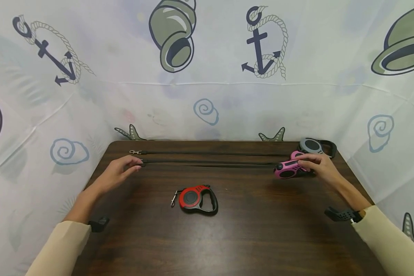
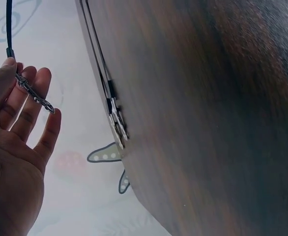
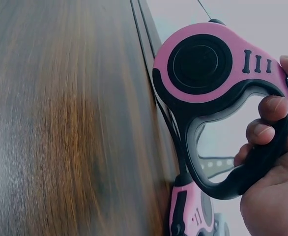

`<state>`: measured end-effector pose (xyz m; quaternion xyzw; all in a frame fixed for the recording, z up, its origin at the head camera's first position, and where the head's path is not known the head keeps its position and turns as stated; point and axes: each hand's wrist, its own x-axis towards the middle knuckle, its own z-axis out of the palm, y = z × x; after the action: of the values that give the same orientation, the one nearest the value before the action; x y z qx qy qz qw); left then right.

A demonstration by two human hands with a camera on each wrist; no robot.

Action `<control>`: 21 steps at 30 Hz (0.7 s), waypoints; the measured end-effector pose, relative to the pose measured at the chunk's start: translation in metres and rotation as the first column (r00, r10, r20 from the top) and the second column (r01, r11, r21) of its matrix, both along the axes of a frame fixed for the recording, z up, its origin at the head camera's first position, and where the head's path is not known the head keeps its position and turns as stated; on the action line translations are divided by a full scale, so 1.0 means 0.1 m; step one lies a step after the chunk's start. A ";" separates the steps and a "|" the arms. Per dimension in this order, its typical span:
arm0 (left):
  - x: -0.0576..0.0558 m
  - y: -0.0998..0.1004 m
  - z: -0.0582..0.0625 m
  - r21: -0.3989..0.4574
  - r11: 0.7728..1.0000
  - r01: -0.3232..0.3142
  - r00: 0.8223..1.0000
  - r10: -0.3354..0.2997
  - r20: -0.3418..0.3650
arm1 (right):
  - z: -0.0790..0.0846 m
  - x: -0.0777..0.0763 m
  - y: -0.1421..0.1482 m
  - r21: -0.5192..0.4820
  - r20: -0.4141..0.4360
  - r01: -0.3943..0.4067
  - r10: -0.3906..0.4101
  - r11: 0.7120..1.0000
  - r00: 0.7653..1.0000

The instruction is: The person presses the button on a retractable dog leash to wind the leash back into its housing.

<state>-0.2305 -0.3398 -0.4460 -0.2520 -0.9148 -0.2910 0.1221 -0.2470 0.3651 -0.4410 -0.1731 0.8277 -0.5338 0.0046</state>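
In the head view, my right hand (image 1: pixel 314 165) holds a pink retractable dog leash (image 1: pixel 286 170) above the table's right side. The right wrist view shows its fingers curled round the black handle (image 3: pixel 262 167). The leash's dark cord (image 1: pixel 207 161) is drawn out leftward to my left hand (image 1: pixel 119 171). In the left wrist view, thumb and fingers pinch that cord's end by a metal clip (image 2: pixel 35 93). A second pink leash (image 3: pixel 192 209) lies behind, beside a grey leash (image 1: pixel 310 145). A red leash (image 1: pixel 190 197) lies mid-table with its clip beside it.
Along the back edge of the brown wooden table (image 1: pixel 248 230), extended cords (image 1: pixel 214 153) lie side by side, their metal clips (image 2: pixel 118 125) at the left end. A white patterned cloth (image 1: pixel 220 50) hangs behind the table and at both sides.
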 end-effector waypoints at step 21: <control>-0.07 0.18 0.07 -0.019 0.997 0.071 0.995 -0.072 -0.062 | 0.06 -0.04 -0.27 -0.003 0.032 -0.056 0.056 0.998 0.998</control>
<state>-0.2378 -0.3214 -0.4390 -0.2948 -0.9032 -0.2796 0.1381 -0.2509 0.3376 -0.4349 -0.1876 0.8216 -0.5372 0.0329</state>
